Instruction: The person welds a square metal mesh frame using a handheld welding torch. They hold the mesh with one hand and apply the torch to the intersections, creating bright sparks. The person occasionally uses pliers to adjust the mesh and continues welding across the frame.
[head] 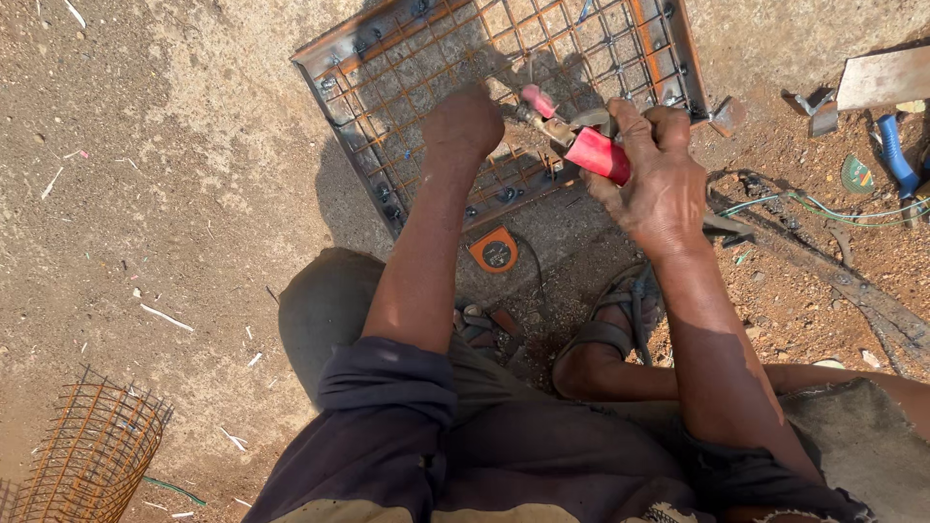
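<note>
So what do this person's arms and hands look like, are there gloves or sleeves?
No gloves: the left hand and the right hand are bare, and so are both forearms. Dark blue-grey sleeves are rolled up and bunched near the elbows; the right one looks frayed at its edge. No watch, ring or band shows on either wrist.

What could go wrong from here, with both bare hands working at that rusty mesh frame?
The bare left hand rests on the rusty wire mesh frame, so wire ends may cut it. The right hand grips the red-handled clamp tool close to the other hand, so a slip might strike it. Sandalled feet sit exposed beside scattered metal scraps.
</note>
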